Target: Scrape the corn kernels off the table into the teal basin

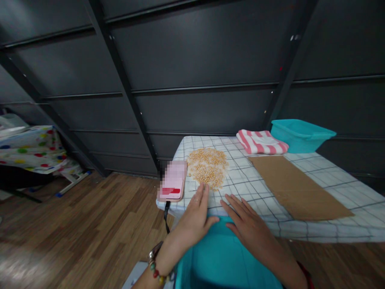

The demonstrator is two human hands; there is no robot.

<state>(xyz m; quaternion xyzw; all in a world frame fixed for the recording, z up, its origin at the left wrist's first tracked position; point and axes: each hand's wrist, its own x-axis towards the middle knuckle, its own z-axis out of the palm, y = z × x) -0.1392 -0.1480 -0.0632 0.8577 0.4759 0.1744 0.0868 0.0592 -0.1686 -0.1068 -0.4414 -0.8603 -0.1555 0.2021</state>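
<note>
A round spread of yellow beans mixed with white grains (208, 166) lies on the checked tablecloth (237, 184) near the table's left end. My left hand (197, 210) is at the near edge of this spread, its fingers stretched out and its fingertips beside the closest beans. To the right, my right hand (245, 220) reaches over the table's front edge with fingers extended, holding nothing. Below both hands is a large teal tub (222, 253), close against the table; its inside is partly hidden by my arms.
A phone (173, 180) with a black strap lies at the table's left edge. Toward the right are a flat cardboard piece (297, 188), a folded pink-striped towel (261, 141) and a teal basin (302, 134). A dark panelled wall (207, 108) stands behind the table.
</note>
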